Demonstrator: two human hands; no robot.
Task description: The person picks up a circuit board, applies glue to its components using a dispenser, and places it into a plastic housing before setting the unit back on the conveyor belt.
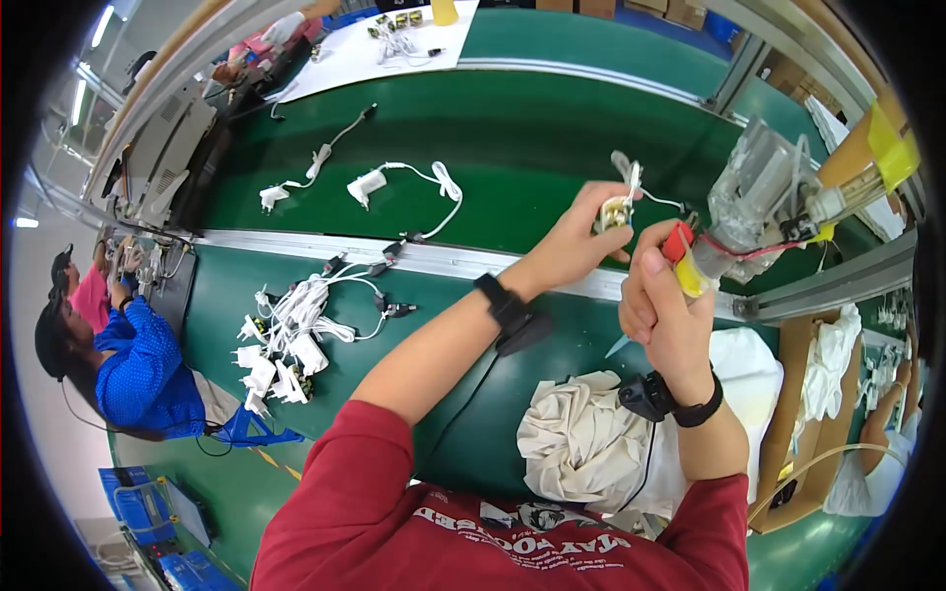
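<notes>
**Because the white cord trails loose, snagging threatens**

It could catch the plastic-wrapped fixture, pulling the small circuit piece, right of centre in frame, from your left grip's pinch. Your right grip clasps a red-and-yellow object, forearm upright; your left forearm slants toward upper right.

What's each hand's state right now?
Left hand: closed, pinching a small circuit board.
Right hand: closed around a red-and-yellow handle.
</notes>
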